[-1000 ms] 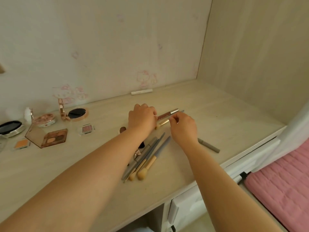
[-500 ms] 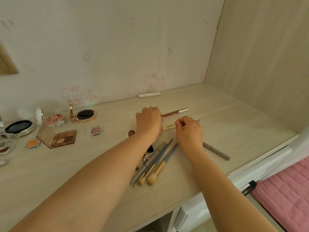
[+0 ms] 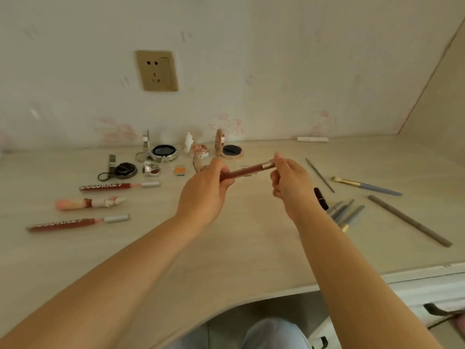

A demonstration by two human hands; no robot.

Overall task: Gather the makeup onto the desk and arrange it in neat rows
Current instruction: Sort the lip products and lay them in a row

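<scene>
Both hands hold one slim lip gloss tube (image 3: 247,170) in the air above the surface (image 3: 226,248), in front of the wall socket (image 3: 156,70) and well below it: the left hand (image 3: 205,195) has its fingers curled round the dark red barrel, and the right hand (image 3: 289,181) pinches the pale metallic cap end between thumb and fingertips, so each grip is clamped on the tube. It looks light, rigid and smooth, probably a little slippery, and the cap may turn or pull off, so the barrel seems the safer place to hold while laying it down. Below and left of the socket three tubes already lie in a column: two red glosses with silver caps (image 3: 119,185) (image 3: 78,223) and one pink tube (image 3: 90,203) between them. Directly below the socket, near the wall, I count three open round compacts (image 3: 163,151) (image 3: 124,170) (image 3: 230,150), plus a few small pans too blurred to count surely. Far right of the socket lie one thin pencil (image 3: 319,175), one blue-handled brush (image 3: 366,186), one long grey stick (image 3: 409,220), one dark lipstick (image 3: 320,197), and a blurred bundle of brush handles (image 3: 346,212) partly behind the right forearm, number unclear. One white stick (image 3: 312,139) lies against the wall.
</scene>
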